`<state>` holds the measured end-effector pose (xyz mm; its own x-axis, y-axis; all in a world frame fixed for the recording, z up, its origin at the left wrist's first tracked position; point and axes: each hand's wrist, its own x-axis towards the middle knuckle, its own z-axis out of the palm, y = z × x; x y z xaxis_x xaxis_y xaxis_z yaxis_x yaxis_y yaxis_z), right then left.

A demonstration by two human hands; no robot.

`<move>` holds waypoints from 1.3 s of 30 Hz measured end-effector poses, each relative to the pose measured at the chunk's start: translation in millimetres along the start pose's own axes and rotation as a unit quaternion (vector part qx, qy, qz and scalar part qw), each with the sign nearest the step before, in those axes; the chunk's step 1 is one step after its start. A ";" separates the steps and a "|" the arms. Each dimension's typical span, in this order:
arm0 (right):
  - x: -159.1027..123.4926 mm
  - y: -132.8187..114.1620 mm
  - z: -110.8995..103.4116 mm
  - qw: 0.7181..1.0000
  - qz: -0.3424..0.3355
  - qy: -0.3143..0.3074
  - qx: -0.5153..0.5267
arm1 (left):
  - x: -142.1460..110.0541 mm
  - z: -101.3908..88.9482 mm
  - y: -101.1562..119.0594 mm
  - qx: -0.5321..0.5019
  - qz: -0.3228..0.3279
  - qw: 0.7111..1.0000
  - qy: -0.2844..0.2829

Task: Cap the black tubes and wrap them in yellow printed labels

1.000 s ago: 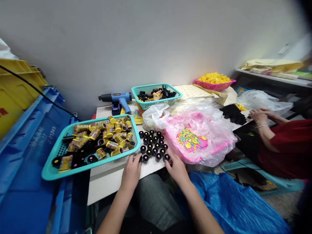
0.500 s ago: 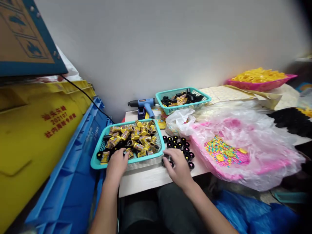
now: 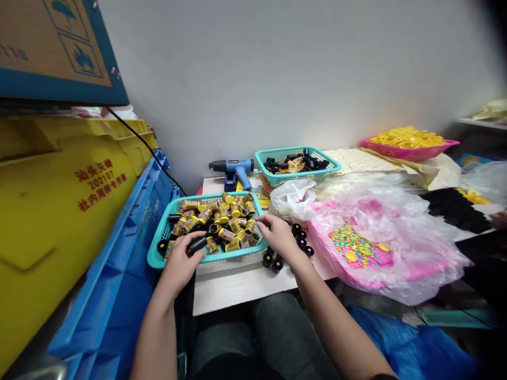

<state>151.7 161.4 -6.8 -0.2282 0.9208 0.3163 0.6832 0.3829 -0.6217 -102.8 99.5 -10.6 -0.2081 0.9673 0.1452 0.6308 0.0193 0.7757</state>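
At the front of the near turquoise basket [image 3: 152, 256], my left hand [image 3: 180, 264] is closed around a black cylinder [image 3: 197, 245]. Small jars [image 3: 226, 235] with yellow lids and printed wraps fill much of that basket, with dark cylinders among them. My right hand [image 3: 279, 237] reaches over the basket's right rim, thumb and fingers drawn together beside the jars there. Anything in its fingertips is too small to make out. Under and beside the right wrist, small black round pieces [image 3: 277, 265] with pink or yellow centres stand on the white table [image 3: 233, 290], some hidden by the hand.
A blue heat gun [image 3: 237, 168] lies behind the basket. Another turquoise basket [image 3: 336, 168] holds black parts. To the right sit a plastic-lined pink tray [image 3: 372, 282] of coloured beads and a pink basket [image 3: 412, 153] of yellow pieces. Blue [image 3: 119, 295] and yellow crates [image 3: 51, 211] flank the left.
The view has swung left. My left hand has gone from the black pieces to the basket and taken a black cylinder. My right hand has moved from the pieces to the basket's right rim.
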 end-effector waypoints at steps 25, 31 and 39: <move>89.3 -84.6 144.1 0.876 -0.149 -0.354 -0.292 | -57.3 20.1 -28.3 -0.285 -0.063 0.947 0.136; 71.6 -83.8 106.7 0.921 -0.214 -0.277 -0.169 | -69.1 19.8 -21.9 -0.249 -0.039 0.956 0.152; -25.6 -4.7 -36.9 0.992 -0.086 -0.071 0.063 | -77.2 47.1 -3.4 -0.132 0.073 0.988 -0.031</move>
<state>179.9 133.3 14.4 -0.4352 0.8384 0.3282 0.5352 0.5341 -0.6545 -53.6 36.7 -53.4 -0.0775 0.9687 0.2356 0.4328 -0.1802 0.8833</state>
